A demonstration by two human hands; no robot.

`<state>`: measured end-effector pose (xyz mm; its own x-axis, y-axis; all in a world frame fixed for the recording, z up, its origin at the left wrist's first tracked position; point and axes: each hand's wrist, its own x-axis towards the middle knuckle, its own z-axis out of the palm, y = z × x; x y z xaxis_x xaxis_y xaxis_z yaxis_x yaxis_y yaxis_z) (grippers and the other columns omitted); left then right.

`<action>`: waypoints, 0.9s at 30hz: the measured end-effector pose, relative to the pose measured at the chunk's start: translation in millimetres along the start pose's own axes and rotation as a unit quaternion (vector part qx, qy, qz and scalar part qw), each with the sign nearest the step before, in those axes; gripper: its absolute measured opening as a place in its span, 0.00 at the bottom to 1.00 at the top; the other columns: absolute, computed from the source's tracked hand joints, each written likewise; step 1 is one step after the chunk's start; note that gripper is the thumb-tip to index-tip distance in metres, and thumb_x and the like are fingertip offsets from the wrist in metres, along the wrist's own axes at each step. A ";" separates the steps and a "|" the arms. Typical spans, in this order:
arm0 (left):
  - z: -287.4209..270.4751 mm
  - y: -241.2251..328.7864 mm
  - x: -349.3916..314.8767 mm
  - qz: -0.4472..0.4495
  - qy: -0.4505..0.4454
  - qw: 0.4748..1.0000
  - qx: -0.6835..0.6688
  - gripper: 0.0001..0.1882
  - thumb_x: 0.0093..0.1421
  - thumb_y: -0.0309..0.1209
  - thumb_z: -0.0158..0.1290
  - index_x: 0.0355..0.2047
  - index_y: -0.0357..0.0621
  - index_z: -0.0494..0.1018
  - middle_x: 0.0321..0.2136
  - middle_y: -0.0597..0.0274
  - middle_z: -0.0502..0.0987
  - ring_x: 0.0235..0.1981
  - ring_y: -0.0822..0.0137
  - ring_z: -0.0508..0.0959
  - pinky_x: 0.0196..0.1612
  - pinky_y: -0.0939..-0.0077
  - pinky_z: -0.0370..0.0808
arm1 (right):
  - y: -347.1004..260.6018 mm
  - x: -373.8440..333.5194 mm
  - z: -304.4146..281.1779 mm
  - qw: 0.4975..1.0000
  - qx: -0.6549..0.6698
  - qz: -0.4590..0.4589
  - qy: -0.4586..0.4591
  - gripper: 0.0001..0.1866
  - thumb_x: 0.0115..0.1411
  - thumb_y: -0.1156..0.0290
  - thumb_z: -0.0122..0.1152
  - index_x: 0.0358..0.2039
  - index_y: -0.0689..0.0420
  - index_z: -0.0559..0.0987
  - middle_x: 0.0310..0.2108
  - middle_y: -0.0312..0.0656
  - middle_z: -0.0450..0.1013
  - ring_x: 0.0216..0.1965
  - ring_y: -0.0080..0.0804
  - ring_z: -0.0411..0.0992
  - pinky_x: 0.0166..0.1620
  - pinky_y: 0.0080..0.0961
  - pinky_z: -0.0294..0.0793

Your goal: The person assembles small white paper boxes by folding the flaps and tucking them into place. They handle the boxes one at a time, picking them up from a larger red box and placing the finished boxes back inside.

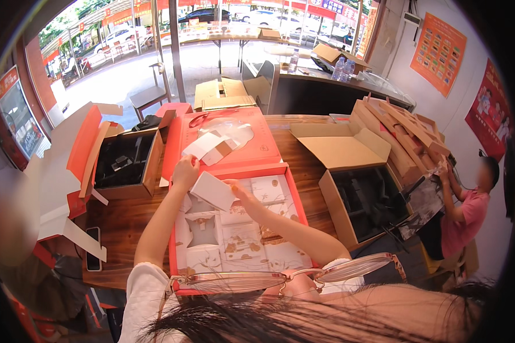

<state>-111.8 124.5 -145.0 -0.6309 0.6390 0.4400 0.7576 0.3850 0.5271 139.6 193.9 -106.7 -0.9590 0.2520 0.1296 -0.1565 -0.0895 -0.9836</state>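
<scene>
A small white box (213, 191) is tilted above the open red gift box (297, 200); the fingers of my right hand (239, 192) grip its right edge. My left hand (185, 172) is just left of the white box, its fingers curled near folded white and brown card pieces (216, 150) on the red lid (265, 146). What those fingers hold, if anything, is too small to make out. Inside the gift box sit several white boxes with gold-brown drawings (240, 242). A recessed grey compartment (202, 230) shows at its left.
On the wooden table (120, 240), cartons with dark linings (126, 163) (366, 197) flank the gift box. A phone (94, 249) lies at the left edge. Red-and-white flattened packaging (77, 171) leans there. At right, another person in pink (468, 220) handles something near stacked cardboard.
</scene>
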 end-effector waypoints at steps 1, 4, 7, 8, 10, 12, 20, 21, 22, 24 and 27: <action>0.5 -0.2 0.4 0.000 0.001 1.000 0.001 0.12 0.58 0.34 0.47 0.33 0.37 0.74 0.35 0.45 0.76 0.37 0.49 0.76 0.41 0.59 0.72 | -1.6 0.6 -1.3 1.000 0.011 0.005 0.003 0.32 0.63 0.42 0.40 0.56 0.55 0.62 0.50 0.40 0.66 0.48 0.26 0.66 0.47 0.27 0.70; 2.3 -0.2 0.1 0.004 0.004 1.000 0.005 0.13 0.58 0.33 0.47 0.31 0.36 0.74 0.33 0.44 0.76 0.36 0.49 0.76 0.40 0.59 0.72 | -4.8 2.8 -7.5 0.999 0.034 0.036 -0.005 0.40 0.59 0.34 0.37 0.58 0.55 0.62 0.51 0.41 0.66 0.51 0.28 0.66 0.50 0.29 0.68; 5.8 -2.3 0.0 0.018 0.008 1.000 0.014 0.13 0.57 0.33 0.47 0.29 0.35 0.75 0.31 0.43 0.76 0.34 0.48 0.76 0.39 0.59 0.73 | -0.9 6.7 -13.3 0.997 0.048 0.066 -0.004 0.44 0.57 0.30 0.37 0.60 0.55 0.61 0.50 0.42 0.68 0.50 0.29 0.67 0.49 0.30 0.69; 7.6 -3.4 1.3 0.022 0.008 1.000 0.019 0.13 0.57 0.33 0.46 0.28 0.35 0.75 0.30 0.43 0.76 0.33 0.48 0.76 0.38 0.59 0.73 | 1.2 7.7 -14.4 0.996 0.052 0.075 0.000 0.44 0.57 0.30 0.36 0.60 0.54 0.61 0.50 0.42 0.69 0.49 0.30 0.68 0.48 0.30 0.70; 11.7 -13.5 3.5 0.031 0.018 0.999 0.021 0.13 0.56 0.34 0.46 0.27 0.35 0.75 0.29 0.42 0.76 0.32 0.47 0.77 0.37 0.58 0.73 | 3.0 10.3 -14.5 0.993 0.056 0.099 -0.018 0.44 0.56 0.29 0.36 0.60 0.54 0.61 0.49 0.42 0.69 0.48 0.30 0.69 0.46 0.30 0.71; 13.6 -18.9 5.0 0.046 0.038 0.998 0.011 0.13 0.56 0.34 0.46 0.25 0.35 0.75 0.27 0.42 0.76 0.31 0.46 0.77 0.36 0.57 0.73 | 4.0 10.8 -14.8 0.992 0.060 0.111 -0.028 0.45 0.56 0.29 0.35 0.60 0.54 0.62 0.48 0.42 0.70 0.46 0.30 0.69 0.45 0.30 0.71; 17.3 -27.6 4.7 0.028 0.036 0.998 0.034 0.14 0.55 0.35 0.46 0.26 0.35 0.75 0.28 0.40 0.76 0.32 0.44 0.77 0.37 0.55 0.73 | 1.1 15.1 -23.6 0.991 0.075 0.100 -0.045 0.48 0.54 0.26 0.31 0.59 0.55 0.63 0.44 0.42 0.72 0.40 0.32 0.72 0.43 0.30 0.72; 18.6 -25.6 4.4 0.030 0.036 0.998 0.032 0.14 0.55 0.35 0.46 0.26 0.35 0.75 0.28 0.40 0.76 0.32 0.44 0.77 0.37 0.55 0.73 | 0.5 14.2 -24.8 0.991 0.074 0.103 -0.047 0.48 0.54 0.25 0.31 0.59 0.55 0.63 0.44 0.42 0.72 0.40 0.32 0.72 0.43 0.30 0.72; 19.2 -24.2 3.9 0.026 0.037 0.999 0.028 0.15 0.55 0.35 0.46 0.26 0.35 0.75 0.28 0.40 0.76 0.32 0.44 0.77 0.37 0.55 0.73 | -0.1 13.7 -25.5 0.990 0.073 0.106 -0.049 0.48 0.53 0.25 0.31 0.59 0.55 0.62 0.44 0.42 0.72 0.40 0.32 0.72 0.43 0.30 0.72; 18.0 -20.4 4.4 0.021 0.041 0.999 0.021 0.15 0.56 0.36 0.46 0.27 0.36 0.75 0.28 0.40 0.76 0.32 0.44 0.77 0.37 0.55 0.73 | -1.4 13.7 -26.1 0.989 0.075 0.116 -0.059 0.49 0.53 0.25 0.30 0.60 0.54 0.62 0.45 0.42 0.72 0.40 0.32 0.72 0.43 0.30 0.72; 14.5 -12.0 -0.6 0.004 0.047 0.999 0.020 0.15 0.56 0.36 0.46 0.27 0.36 0.75 0.27 0.41 0.76 0.31 0.44 0.77 0.36 0.54 0.73 | -4.2 13.5 -24.4 0.985 0.080 0.134 -0.068 0.49 0.52 0.24 0.30 0.60 0.53 0.61 0.46 0.42 0.71 0.41 0.32 0.72 0.43 0.31 0.72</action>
<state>-118.1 129.1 -162.1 -0.6357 0.5776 0.5122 0.7681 0.4067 0.4946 133.0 221.2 -103.9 -0.9921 0.0678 -0.1057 0.0819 -0.2892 -0.9538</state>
